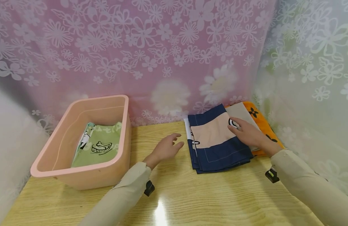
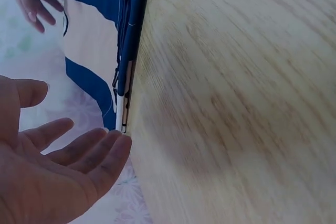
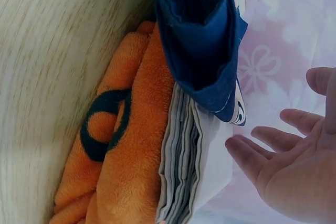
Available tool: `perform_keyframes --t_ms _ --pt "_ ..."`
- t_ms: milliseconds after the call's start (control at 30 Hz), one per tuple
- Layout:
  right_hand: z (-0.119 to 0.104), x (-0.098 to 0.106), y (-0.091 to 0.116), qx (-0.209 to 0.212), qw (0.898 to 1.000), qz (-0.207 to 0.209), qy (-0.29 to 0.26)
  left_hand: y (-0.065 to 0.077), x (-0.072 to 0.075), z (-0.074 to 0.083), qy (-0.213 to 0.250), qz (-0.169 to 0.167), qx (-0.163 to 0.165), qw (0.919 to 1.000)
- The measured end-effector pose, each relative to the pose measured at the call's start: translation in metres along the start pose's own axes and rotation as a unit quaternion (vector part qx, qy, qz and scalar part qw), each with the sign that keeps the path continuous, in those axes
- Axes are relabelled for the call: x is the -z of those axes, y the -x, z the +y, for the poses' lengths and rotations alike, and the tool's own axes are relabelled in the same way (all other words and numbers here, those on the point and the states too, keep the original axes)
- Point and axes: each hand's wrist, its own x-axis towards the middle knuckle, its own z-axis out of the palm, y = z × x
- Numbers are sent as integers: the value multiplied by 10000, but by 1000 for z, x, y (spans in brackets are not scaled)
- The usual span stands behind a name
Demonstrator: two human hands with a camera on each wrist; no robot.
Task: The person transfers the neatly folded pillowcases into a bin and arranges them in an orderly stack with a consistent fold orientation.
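Observation:
A folded navy and pale pink cloth [image 1: 213,133] lies on the right side of the table, over part of a folded grey cloth [image 1: 240,113] and an orange plush cloth [image 1: 260,117] with dark patterns. My right hand [image 1: 248,133] is over the navy cloth's right side in the head view, fingers extended. In the right wrist view, its fingertips are right beside the grey cloth, holding nothing. My left hand [image 1: 166,147] hovers left of the navy cloth, fingers loosely bent and thumb apart. The left wrist view shows its palm [image 2: 47,187] with nothing in it.
A pink plastic tub [image 1: 124,141] stands on the left of the wooden table [image 1: 185,194], with a folded green cloth [image 1: 102,147] inside. A flowered pink curtain [image 1: 162,62] hangs along the back, and a pale one [image 1: 312,94] closes the right side.

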Motion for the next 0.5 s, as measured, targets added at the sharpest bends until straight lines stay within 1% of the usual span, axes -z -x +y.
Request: perform_keyframes --t_ms 167,233,267,300,367,467,500 --pt "5 2 -2 -255 9995 -13 -200 -8 -3 -2 696 -235 245 9970" --pt "7 2 -3 -257 9995 8 -196 -11 -4 -3 1086 -346 364 9928" --pt "7 2 -4 -265 9994 10 -213 -12 -5 -4 1348 -412 442 9890" --pt "8 2 -4 -282 9993 8 -246 -14 -6 -4 1648 -495 551 9835" --pt "9 2 -5 -351 9989 11 -324 -19 -10 -5 2256 -623 811 9688" --pt "10 2 -8 -535 9975 13 -469 -28 -16 -4 3098 -712 1261 9397" --pt "11 2 -9 -583 9970 14 -509 -31 -18 -4 3303 -708 1384 9310"
